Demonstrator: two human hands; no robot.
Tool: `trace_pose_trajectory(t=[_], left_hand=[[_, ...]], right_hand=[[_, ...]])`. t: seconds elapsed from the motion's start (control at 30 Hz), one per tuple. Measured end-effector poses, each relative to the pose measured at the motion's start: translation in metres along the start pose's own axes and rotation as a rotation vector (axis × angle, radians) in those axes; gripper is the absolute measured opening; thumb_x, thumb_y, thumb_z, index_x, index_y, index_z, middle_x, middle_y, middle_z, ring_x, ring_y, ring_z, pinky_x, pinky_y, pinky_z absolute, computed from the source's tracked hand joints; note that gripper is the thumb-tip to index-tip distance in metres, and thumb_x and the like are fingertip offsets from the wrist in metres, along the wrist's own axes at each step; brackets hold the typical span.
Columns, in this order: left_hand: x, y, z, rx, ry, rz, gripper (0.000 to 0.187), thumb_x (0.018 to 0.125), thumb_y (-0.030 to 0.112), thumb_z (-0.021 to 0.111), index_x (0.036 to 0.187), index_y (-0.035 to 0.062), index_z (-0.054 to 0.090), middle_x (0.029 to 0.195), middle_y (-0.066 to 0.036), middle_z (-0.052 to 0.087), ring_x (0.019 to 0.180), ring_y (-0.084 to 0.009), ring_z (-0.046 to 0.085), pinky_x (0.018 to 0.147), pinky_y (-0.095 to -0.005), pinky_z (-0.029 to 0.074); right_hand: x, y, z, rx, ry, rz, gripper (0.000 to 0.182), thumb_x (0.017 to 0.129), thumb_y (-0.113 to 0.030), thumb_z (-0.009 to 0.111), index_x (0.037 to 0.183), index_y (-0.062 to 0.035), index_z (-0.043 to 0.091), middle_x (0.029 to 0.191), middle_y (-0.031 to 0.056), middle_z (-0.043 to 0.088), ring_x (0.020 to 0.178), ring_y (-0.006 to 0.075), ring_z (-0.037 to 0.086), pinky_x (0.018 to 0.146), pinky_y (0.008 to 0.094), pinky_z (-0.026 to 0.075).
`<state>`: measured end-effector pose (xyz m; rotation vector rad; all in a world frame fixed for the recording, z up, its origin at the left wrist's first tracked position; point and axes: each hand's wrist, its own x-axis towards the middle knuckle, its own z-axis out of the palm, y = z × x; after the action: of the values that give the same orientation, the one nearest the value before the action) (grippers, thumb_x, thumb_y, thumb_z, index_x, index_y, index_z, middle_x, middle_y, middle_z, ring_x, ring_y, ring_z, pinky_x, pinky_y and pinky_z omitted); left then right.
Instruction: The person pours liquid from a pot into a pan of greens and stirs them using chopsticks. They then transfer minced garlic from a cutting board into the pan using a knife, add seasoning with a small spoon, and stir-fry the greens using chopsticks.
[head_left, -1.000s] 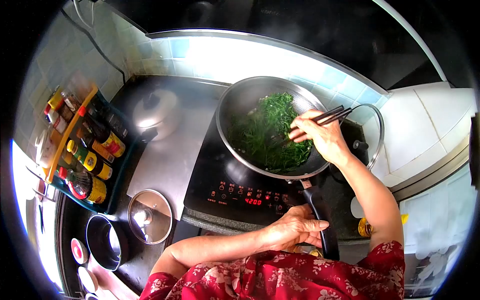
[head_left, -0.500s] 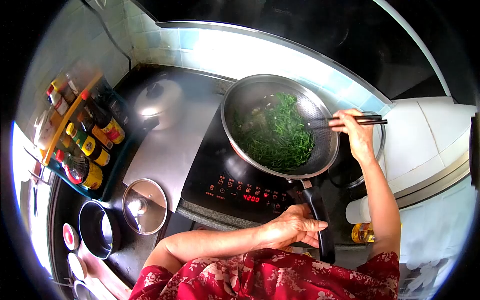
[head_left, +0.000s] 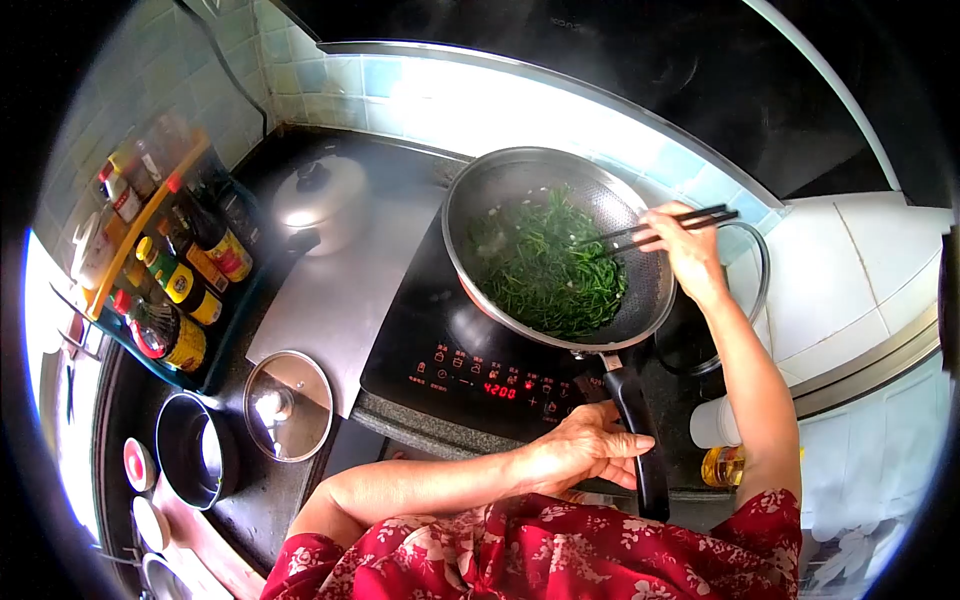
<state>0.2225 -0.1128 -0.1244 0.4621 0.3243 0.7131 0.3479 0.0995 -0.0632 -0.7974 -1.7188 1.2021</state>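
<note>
A wok [head_left: 640,225] with a textured inner wall sits on the black induction cooktop [head_left: 420,345], whose red display reads 4200. Chopped green leafy vegetables [head_left: 555,270] lie in the wok, with small pale bits among them and steam around. My left hand [head_left: 590,445] is closed round the wok's black handle [head_left: 636,425]. In my right hand [head_left: 685,250] is a pair of dark chopsticks [head_left: 705,216], gripped over the wok's right rim. Their tips reach into the right side of the greens, slightly spread apart.
To the left stand a lidded pot [head_left: 335,200] and a rack of sauce bottles [head_left: 185,280]. A glass lid [head_left: 290,405] and a dark empty pot [head_left: 195,450] are at lower left. An oil bottle [head_left: 722,466] and a white container [head_left: 712,424] sit beneath my right forearm.
My right hand has moved a little left, and the chopsticks are now spread and tilted, with their tips farther into the greens. The vegetables have shifted slightly. My left hand stays on the handle.
</note>
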Motion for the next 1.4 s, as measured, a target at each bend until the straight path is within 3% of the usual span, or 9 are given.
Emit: trace_pose_trajectory(t=[0.43, 0.6, 0.7, 0.93, 1.03, 1.2, 1.27, 1.37, 1.4], left_hand=[[-0.004, 0.001, 0.004, -0.013, -0.033, 0.026, 0.042, 0.084, 0.016, 0.055, 0.118, -0.0001, 0.038, 0.100, -0.011, 0.055, 0.087, -0.0204, 0.057, 0.075, -0.0359, 0.049], [-0.006, 0.000, 0.003, 0.014, -0.040, 0.037, 0.047, 0.084, 0.017, 0.055, 0.122, 0.0001, 0.033, 0.099, -0.012, 0.055, 0.088, -0.0207, 0.058, 0.076, -0.0362, 0.049], [-0.007, 0.000, 0.003, 0.030, -0.043, 0.041, 0.047, 0.084, 0.017, 0.054, 0.123, -0.0001, 0.032, 0.099, -0.012, 0.056, 0.088, -0.0207, 0.058, 0.076, -0.0359, 0.049], [-0.006, -0.003, 0.005, 0.035, -0.026, 0.033, 0.048, 0.084, 0.018, 0.055, 0.122, -0.0004, 0.032, 0.099, -0.013, 0.056, 0.088, -0.0211, 0.058, 0.077, -0.0346, 0.049], [-0.009, -0.001, 0.001, 0.041, -0.050, 0.006, 0.047, 0.085, 0.017, 0.055, 0.121, -0.0020, 0.032, 0.098, -0.014, 0.056, 0.089, -0.0215, 0.058, 0.078, -0.0346, 0.048], [-0.044, 0.014, -0.003, 0.208, 0.057, -0.003, 0.049, 0.085, 0.016, 0.054, 0.121, -0.0062, 0.031, 0.096, -0.015, 0.057, 0.089, -0.0213, 0.057, 0.080, -0.0315, 0.047], [-0.068, 0.023, -0.003, 0.488, 0.069, 0.103, 0.047, 0.083, 0.020, 0.058, 0.117, -0.0056, 0.038, 0.087, -0.008, 0.057, 0.081, -0.0142, 0.056, 0.074, -0.0262, 0.047], [-0.117, 0.047, -0.003, 0.740, 0.095, 0.135, 0.039, 0.083, 0.020, 0.057, 0.111, -0.0048, 0.048, 0.090, -0.008, 0.059, 0.083, -0.0122, 0.055, 0.075, -0.0247, 0.045], [-0.138, 0.057, -0.005, 0.880, 0.114, 0.138, 0.038, 0.083, 0.022, 0.057, 0.111, -0.0034, 0.050, 0.095, -0.008, 0.060, 0.088, -0.0129, 0.055, 0.079, -0.0252, 0.045]], right_hand=[[-0.067, -0.035, 0.016, -0.487, -0.157, -0.202, 0.010, 0.083, -0.010, 0.055, 0.082, -0.0005, 0.059, 0.084, 0.0064, 0.059, 0.076, 0.0149, 0.057, 0.066, 0.0261, 0.047], [-0.080, -0.019, 0.008, -0.547, -0.257, -0.328, 0.015, 0.074, -0.005, 0.064, 0.083, 0.0035, 0.056, 0.087, 0.0131, 0.058, 0.077, 0.0218, 0.058, 0.068, 0.0296, 0.046], [-0.083, -0.022, 0.004, -0.652, -0.453, -0.451, 0.033, 0.070, -0.021, 0.069, 0.088, 0.0033, 0.055, 0.095, 0.0144, 0.057, 0.089, 0.0281, 0.056, 0.077, 0.0340, 0.045], [-0.086, -0.030, -0.007, -0.966, -0.583, -0.457, 0.036, 0.060, -0.012, 0.071, 0.092, -0.0018, 0.058, 0.102, 0.0113, 0.055, 0.106, 0.0275, 0.048, 0.088, 0.0383, 0.036], [-0.089, -0.043, -0.012, -1.225, -0.543, -0.394, 0.043, 0.062, 0.007, 0.058, 0.102, -0.0079, 0.059, 0.113, 0.0090, 0.052, 0.114, 0.0252, 0.041, 0.088, 0.0365, 0.033], [-0.070, -0.055, -0.029, -1.052, -0.035, -0.476, 0.035, 0.068, 0.012, 0.050, 0.101, 0.0004, 0.056, 0.100, 0.0133, 0.057, 0.094, 0.0265, 0.054, 0.080, 0.0318, 0.042], [-0.061, -0.066, -0.013, -0.859, 0.076, -0.446, 0.023, 0.077, 0.003, 0.054, 0.100, 0.0015, 0.056, 0.090, 0.0114, 0.060, 0.079, 0.0175, 0.058, 0.067, 0.0252, 0.045], [-0.050, -0.082, 0.015, -0.847, -0.139, -0.262, 0.024, 0.079, -0.008, 0.056, 0.102, 0.0009, 0.055, 0.080, 0.0097, 0.061, 0.068, 0.0117, 0.054, 0.063, 0.0253, 0.044], [-0.046, -0.084, 0.027, -0.869, -0.256, -0.062, 0.022, 0.078, -0.009, 0.056, 0.097, 0.0019, 0.055, 0.077, 0.0129, 0.059, 0.065, 0.0190, 0.056, 0.062, 0.0293, 0.044]])
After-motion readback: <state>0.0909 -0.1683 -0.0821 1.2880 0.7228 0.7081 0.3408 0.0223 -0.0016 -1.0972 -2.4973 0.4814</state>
